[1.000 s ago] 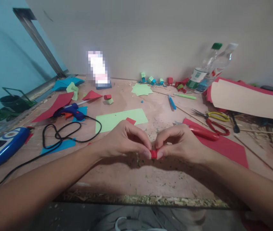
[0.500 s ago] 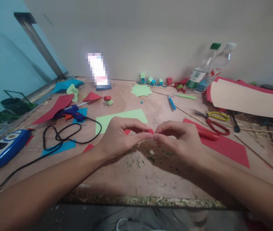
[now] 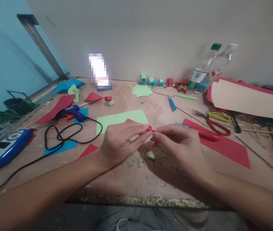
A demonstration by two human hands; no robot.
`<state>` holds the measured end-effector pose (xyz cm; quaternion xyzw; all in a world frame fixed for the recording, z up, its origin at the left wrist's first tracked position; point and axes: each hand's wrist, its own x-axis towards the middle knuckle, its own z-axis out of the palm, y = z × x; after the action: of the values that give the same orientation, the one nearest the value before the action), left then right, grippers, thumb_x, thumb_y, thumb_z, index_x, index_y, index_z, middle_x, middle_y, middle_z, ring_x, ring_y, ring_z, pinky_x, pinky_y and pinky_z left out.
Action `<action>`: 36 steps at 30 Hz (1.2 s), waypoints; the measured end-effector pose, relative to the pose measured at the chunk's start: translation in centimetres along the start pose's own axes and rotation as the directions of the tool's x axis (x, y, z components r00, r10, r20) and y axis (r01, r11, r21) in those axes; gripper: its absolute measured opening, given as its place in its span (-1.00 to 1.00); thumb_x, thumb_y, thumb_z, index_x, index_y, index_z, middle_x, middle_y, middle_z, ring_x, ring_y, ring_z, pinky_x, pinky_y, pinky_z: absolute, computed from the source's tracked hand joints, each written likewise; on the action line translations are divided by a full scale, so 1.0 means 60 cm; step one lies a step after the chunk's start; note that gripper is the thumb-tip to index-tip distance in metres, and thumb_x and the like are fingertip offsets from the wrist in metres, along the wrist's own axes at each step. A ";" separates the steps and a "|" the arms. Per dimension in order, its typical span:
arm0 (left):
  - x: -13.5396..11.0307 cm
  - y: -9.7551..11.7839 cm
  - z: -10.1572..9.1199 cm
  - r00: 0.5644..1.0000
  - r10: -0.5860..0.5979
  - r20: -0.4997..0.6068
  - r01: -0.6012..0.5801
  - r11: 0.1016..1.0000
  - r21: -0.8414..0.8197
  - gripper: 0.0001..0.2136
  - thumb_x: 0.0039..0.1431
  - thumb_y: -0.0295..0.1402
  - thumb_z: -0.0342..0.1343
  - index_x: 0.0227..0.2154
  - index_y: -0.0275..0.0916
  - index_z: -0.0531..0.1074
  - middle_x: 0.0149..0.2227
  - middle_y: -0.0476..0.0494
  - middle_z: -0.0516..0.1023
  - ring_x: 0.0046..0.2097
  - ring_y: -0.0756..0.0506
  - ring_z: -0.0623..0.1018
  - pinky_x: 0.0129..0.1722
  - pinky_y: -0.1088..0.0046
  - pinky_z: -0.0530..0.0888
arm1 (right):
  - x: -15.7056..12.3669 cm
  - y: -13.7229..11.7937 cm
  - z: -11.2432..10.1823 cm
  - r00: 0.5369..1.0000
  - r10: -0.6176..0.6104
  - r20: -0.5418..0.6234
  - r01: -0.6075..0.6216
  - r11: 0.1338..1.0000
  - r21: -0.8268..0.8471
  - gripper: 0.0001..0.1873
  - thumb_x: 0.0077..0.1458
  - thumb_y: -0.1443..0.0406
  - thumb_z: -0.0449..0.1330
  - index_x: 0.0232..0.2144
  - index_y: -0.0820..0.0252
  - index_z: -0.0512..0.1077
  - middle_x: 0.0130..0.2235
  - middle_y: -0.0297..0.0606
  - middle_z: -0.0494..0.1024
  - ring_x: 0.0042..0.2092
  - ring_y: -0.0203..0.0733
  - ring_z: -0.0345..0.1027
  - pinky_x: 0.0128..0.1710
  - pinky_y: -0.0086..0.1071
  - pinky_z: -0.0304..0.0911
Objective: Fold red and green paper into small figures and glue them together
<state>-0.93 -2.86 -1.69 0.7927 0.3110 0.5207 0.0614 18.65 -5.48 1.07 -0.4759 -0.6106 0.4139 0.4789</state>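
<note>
Pale wooden tabletop (image 3: pixel 117 186), scraps all over, shavings along near edge. Stack of tan and red paper sheets (image 3: pixel 249 99) fills the back right corner. Two clear plastic bottles (image 3: pixel 197 78), one green-capped, one white-capped, lean against the wall at back edge, just left of the stack.

Left hand (image 3: pixel 122 141) and right hand (image 3: pixel 184 144) are raised over the tabletop's middle, fingertips nearly meeting. Left thumb and forefinger pinch a small red paper piece; right thumb and forefinger are closed on its right end.

Flat light-green paper rectangle (image 3: pixel 112 120) lies beyond the left hand, partly hidden. Red paper rectangle (image 3: pixel 232 149) lies right of the right hand, toward right edge. Dark-blue plastic glue gun (image 3: pixel 72 112) sits near left edge, black cord looping toward near left corner. Red-handled cutting tool (image 3: pixel 206 132) lies on the red rectangle; metal scissors (image 3: pixel 206 114) with yellow and red loops just behind.

Small red paper piece (image 3: pixel 149 128) is between both hands' fingertips, mostly covered; exact shape can't tell.
</note>
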 end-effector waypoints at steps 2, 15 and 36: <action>0.001 0.001 0.001 0.999 0.028 -0.020 -0.028 1.000 0.005 -0.92 0.29 -0.42 0.32 -0.23 -0.10 0.69 -0.23 -0.06 0.79 -0.24 -0.09 0.77 -0.17 0.41 0.69 | 0.001 0.000 -0.001 1.000 -0.006 0.015 0.006 1.000 0.012 -0.88 0.16 0.26 0.41 -0.39 0.20 0.67 -0.46 -0.27 0.69 -0.41 -0.21 0.59 -0.38 -0.40 0.51; 0.003 0.008 0.005 0.989 -0.137 -0.049 0.132 0.986 -0.106 -0.97 0.23 -0.37 0.39 -0.31 -0.08 0.71 -0.28 -0.04 0.79 -0.31 -0.10 0.75 -0.22 0.37 0.70 | 0.006 0.007 -0.004 0.997 -0.071 0.019 0.070 0.997 0.034 -0.87 0.18 0.23 0.41 -0.39 0.15 0.67 -0.45 -0.29 0.68 -0.42 -0.21 0.58 -0.39 -0.37 0.52; 0.022 0.013 -0.003 0.747 -0.502 0.437 0.662 0.493 -0.565 -0.97 0.12 -0.44 0.42 -0.38 -0.20 0.75 -0.41 -0.09 0.75 -0.39 -0.03 0.68 -0.36 0.56 0.59 | 0.028 0.015 -0.020 0.969 0.010 0.245 -0.075 0.964 0.256 -0.69 -0.08 0.22 0.60 -0.38 0.17 0.59 -0.42 -0.33 0.66 -0.39 -0.25 0.54 -0.38 -0.40 0.43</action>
<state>-0.41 -2.80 -0.23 0.6071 0.3351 0.4560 0.5579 19.87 -3.60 0.78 -0.3674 -0.5936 0.5563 0.4508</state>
